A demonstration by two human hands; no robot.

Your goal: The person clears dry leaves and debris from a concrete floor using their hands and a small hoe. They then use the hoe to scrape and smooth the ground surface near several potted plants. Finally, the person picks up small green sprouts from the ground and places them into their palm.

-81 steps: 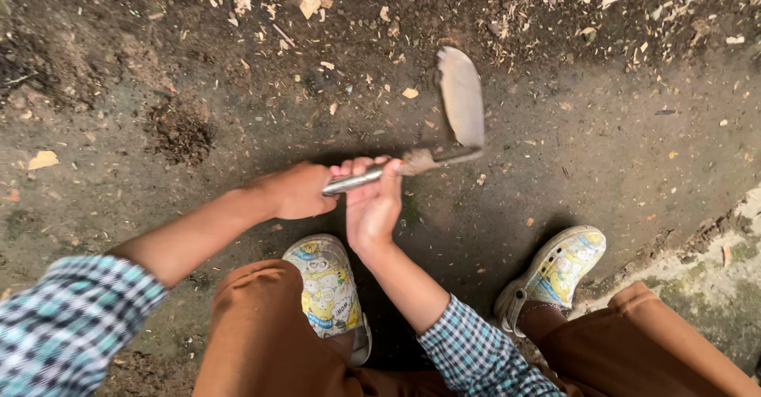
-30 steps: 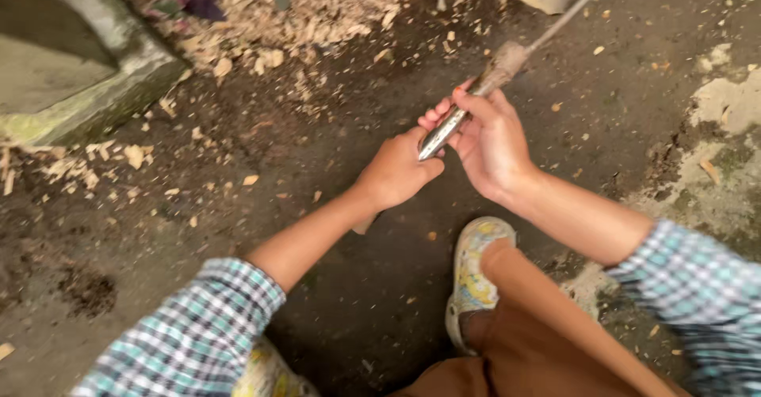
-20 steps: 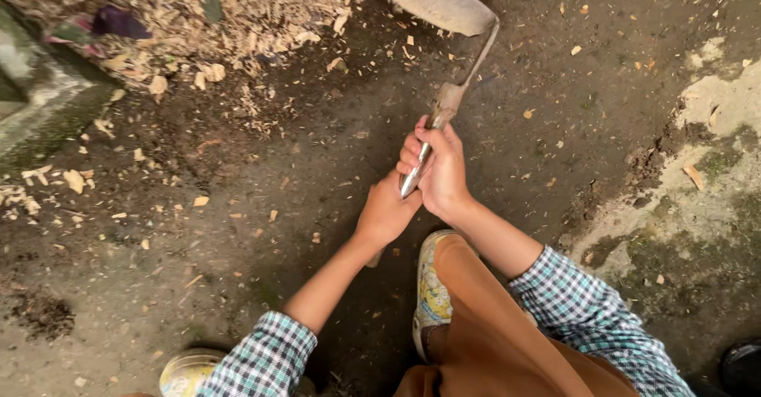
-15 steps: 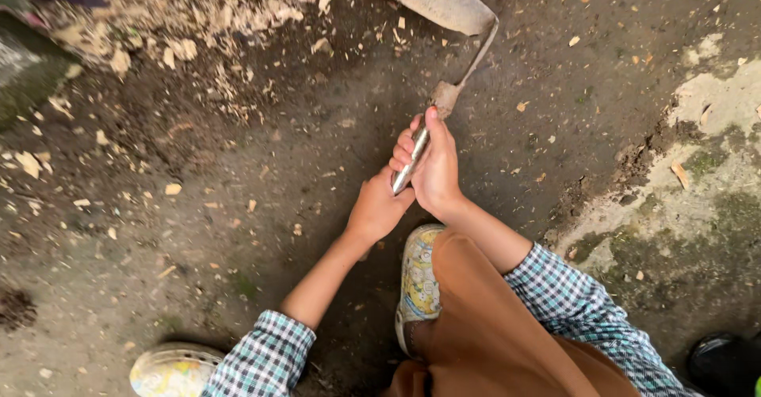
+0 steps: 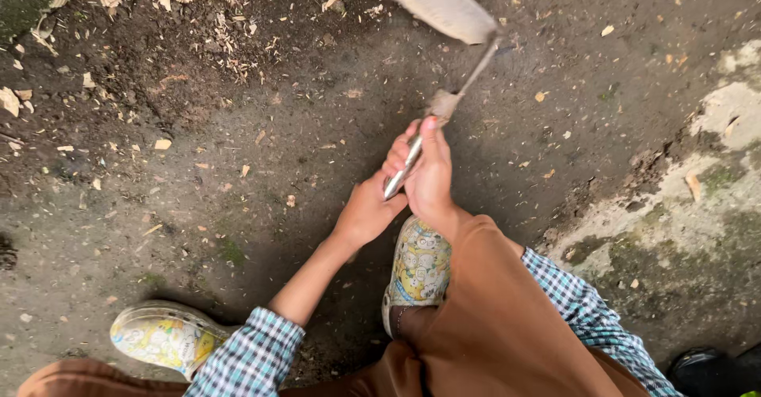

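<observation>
I hold a short hand hoe [image 5: 444, 17] with a flat grey metal blade and a shiny metal handle. The blade hangs raised and blurred over the dark soil [image 5: 261, 167] at the top of the view. My right hand [image 5: 428, 171] grips the handle near its upper part. My left hand [image 5: 366, 211] grips the lower end of the same handle, right below the right hand. Both sleeves are blue checked cloth. I squat, with brown trousers [image 5: 507, 326] in the foreground.
Two patterned yellow-white shoes [image 5: 418, 266] [image 5: 162, 335] rest on the soil. Wood chips and dry debris [image 5: 182, 1] lie heaped at the top left. A pale, mossy concrete patch [image 5: 697, 207] fills the right side. A dark shoe [image 5: 701, 365] shows at the bottom right corner.
The view has swung from one patch of ground to another, with the debris pile now at top left. Over the last half second the hoe blade has shifted slightly right and blurred; both hands stay on the handle.
</observation>
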